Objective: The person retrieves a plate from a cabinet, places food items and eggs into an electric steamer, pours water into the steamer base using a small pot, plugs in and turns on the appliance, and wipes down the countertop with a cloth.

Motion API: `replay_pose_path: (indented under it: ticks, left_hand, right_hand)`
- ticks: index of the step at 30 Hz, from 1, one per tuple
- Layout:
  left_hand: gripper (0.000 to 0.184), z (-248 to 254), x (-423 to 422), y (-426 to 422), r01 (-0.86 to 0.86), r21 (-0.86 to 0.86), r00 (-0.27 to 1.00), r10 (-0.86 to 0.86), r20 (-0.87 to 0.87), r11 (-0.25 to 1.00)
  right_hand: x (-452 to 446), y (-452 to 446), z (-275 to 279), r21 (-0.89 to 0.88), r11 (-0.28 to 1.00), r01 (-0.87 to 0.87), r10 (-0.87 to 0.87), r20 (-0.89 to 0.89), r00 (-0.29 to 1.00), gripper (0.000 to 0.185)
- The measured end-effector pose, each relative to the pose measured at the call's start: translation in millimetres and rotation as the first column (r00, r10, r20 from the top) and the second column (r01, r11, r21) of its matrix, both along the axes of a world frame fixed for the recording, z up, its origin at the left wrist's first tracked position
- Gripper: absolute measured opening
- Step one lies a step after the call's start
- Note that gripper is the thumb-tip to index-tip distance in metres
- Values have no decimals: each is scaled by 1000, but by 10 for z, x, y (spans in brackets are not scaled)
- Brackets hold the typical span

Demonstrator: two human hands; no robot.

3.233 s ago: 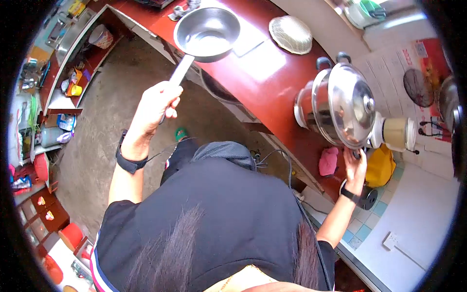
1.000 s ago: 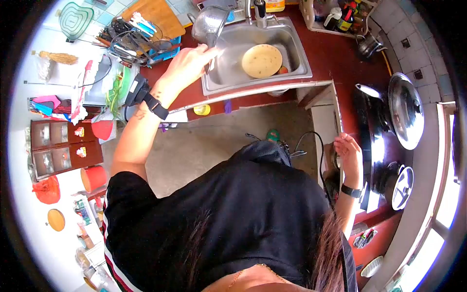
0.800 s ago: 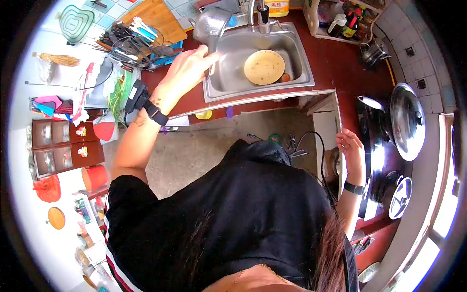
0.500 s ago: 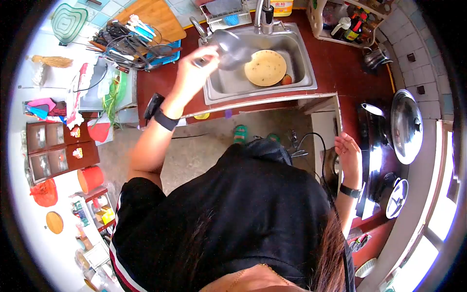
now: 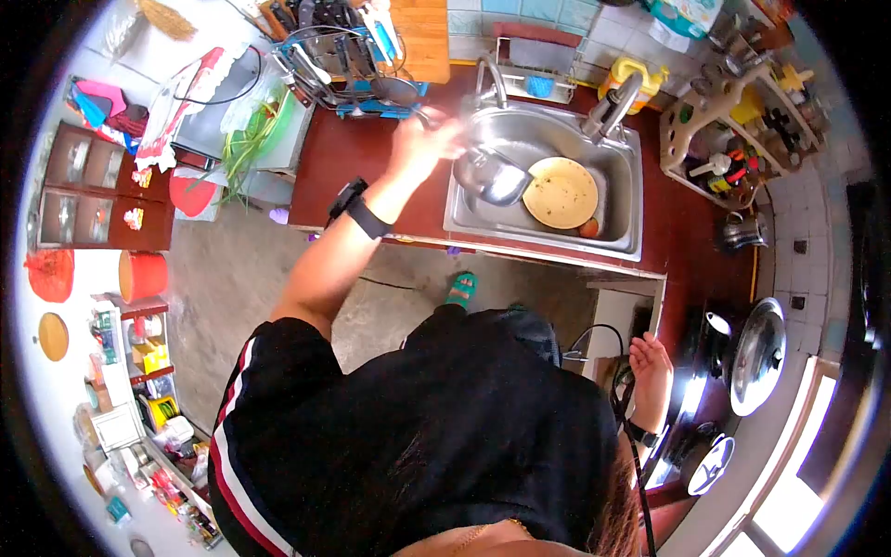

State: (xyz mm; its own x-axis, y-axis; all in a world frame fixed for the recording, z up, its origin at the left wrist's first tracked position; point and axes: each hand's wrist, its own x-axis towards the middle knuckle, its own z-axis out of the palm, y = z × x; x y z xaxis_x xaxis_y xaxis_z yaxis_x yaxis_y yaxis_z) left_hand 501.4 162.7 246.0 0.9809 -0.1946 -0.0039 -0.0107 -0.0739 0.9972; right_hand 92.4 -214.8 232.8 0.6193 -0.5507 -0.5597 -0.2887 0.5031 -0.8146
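My left hand (image 5: 425,153), blurred by motion, is closed round the handle of a small metal pan (image 5: 492,176), most of the handle hidden by the fingers. The pan is tilted over the left part of the sink (image 5: 614,243), its edge against or just over a yellowish plate (image 5: 561,193) with dark bits on it. A small reddish-brown round item (image 5: 589,226) lies beside the plate. Nothing is in my right hand (image 5: 652,371), which is raised with its fingers apart, close to the counter's inner edge.
A curved tap (image 5: 490,79) and a second tap (image 5: 617,107) stand behind the sink. Left of it is a rack of utensils (image 5: 339,56). A condiment shelf (image 5: 677,130) and a kettle (image 5: 742,230) are right. A large lid (image 5: 758,357) lies near the stove.
The pan has gone from the red counter to the sink, carried in my left hand, and is now lower beside the plate. My right hand has left the big lidded pot. The view has turned.
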Motion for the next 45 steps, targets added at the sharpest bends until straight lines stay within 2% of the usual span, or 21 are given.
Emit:
replay_pose_path:
  ticks: [2, 5, 9, 11, 15, 16, 19, 20, 21, 23, 24, 25, 27, 28, 31, 33, 35, 37, 39, 42, 45]
  left_hand:
    - [19, 67, 179, 171, -85, 88, 996, 82, 38, 992]
    - [20, 222, 441, 390, -87, -99, 995, 81, -56, 991]
    - [27, 434, 776, 656, -223, 211, 961, 177, 213, 952]
    - [33, 454, 1041, 938, -317, 285, 933, 243, 266, 905]
    - [55, 334, 1811, 1695, -333, 546, 943, 281, 180, 769]
    - [60, 373, 1915, 1778, -376, 624, 926, 289, 241, 685]
    - [65, 280, 2322, 2054, -286, 765, 954, 246, 172, 577]
    - [66, 121, 2526, 2143, -322, 796, 942, 258, 215, 513]
    - [66, 128, 2578, 2150, -277, 781, 951, 275, 141, 559]
    - [67, -99, 2835, 2283, -311, 825, 948, 221, 230, 472]
    - [67, 32, 2730, 2216, -214, 795, 968, 232, 94, 568]
    - [65, -114, 2884, 2302, -219, 826, 970, 204, 129, 520]
    - [64, 35, 2739, 2224, -147, 870, 989, 89, 119, 471]
    - [63, -4, 2734, 2210, -152, 864, 987, 126, 104, 480]
    - [58, -157, 2751, 2234, -222, 883, 975, 97, 200, 413]
    - [58, -135, 2676, 2150, -226, 861, 967, 213, 141, 455]
    - [64, -249, 2761, 2243, -228, 882, 973, 136, 188, 412]
    - [65, -26, 2606, 2170, -341, 839, 934, 251, 253, 424]
    - [61, -176, 2775, 2280, -445, 800, 892, 274, 359, 403]
    - [58, 124, 2594, 2105, -324, 829, 942, 237, 238, 456]
    - [55, 109, 2672, 2108, -231, 837, 963, 241, 123, 497]
  right_hand:
    - [131, 112, 29, -16, 1000, -3, 2, -13, 1000, 27]
    - [287, 252, 44, -2, 1000, -10, 10, -9, 1000, 28]
    - [411, 428, 83, -34, 999, -28, 27, -43, 999, 30]
    - [403, 427, 36, -18, 998, -53, 52, -38, 998, 32]
    - [432, 594, 131, -148, 978, -144, 142, -24, 990, 33]
    - [439, 544, 47, -27, 999, -34, 33, -53, 998, 33]
    - [415, 581, -26, -13, 1000, -26, 25, -33, 999, 33]
    - [431, 607, -22, -17, 1000, -21, 20, -43, 999, 33]
    - [446, 641, -18, -21, 1000, -15, 14, -55, 998, 33]
    - [479, 691, -38, -17, 1000, 5, -6, -46, 999, 33]
    - [483, 712, -57, -9, 1000, 22, -22, -36, 999, 33]
    - [424, 748, -42, 1, 999, 41, -41, -40, 998, 33]
    - [344, 850, 3, 5, 996, 84, -83, -65, 994, 31]
    - [364, 885, 16, 4, 995, 102, -102, -63, 993, 30]
    - [260, 929, 2, 16, 992, 122, -120, -66, 991, 28]
    - [159, 964, 7, 10, 991, 132, -131, -56, 990, 28]
    - [-17, 1001, 88, -24, 975, 221, -222, -125, 967, 27]
    - [-176, 965, -20, -35, 971, 236, -238, -127, 963, 28]
    - [-342, 975, -8, -22, 968, 251, -251, -124, 960, 32]
    - [-683, 894, -114, 1, 986, 168, -167, -96, 981, 40]
    - [-792, 957, -188, -9, 966, 258, -257, -114, 960, 39]
